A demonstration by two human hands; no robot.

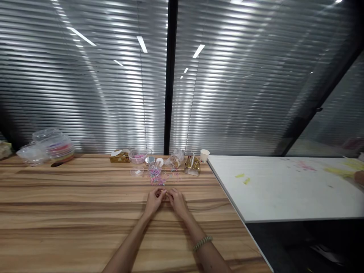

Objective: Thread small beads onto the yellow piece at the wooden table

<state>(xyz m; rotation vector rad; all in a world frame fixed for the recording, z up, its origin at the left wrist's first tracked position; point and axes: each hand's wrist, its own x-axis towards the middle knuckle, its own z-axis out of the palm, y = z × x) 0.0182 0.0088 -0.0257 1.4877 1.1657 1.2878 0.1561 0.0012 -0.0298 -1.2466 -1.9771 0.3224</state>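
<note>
Fingers [164, 193] of both hands pinched together, contents unclear.

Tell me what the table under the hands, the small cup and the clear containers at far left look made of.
Table: wood or wood-look laminate, striped brown grain, smooth matte. Cup: apparently paper, white and matte. Containers: clear glossy plastic, contents showing through.

A wooden table [71, 212] abuts a white table [284, 189] before glass walls with closed blinds [85, 94].
</note>
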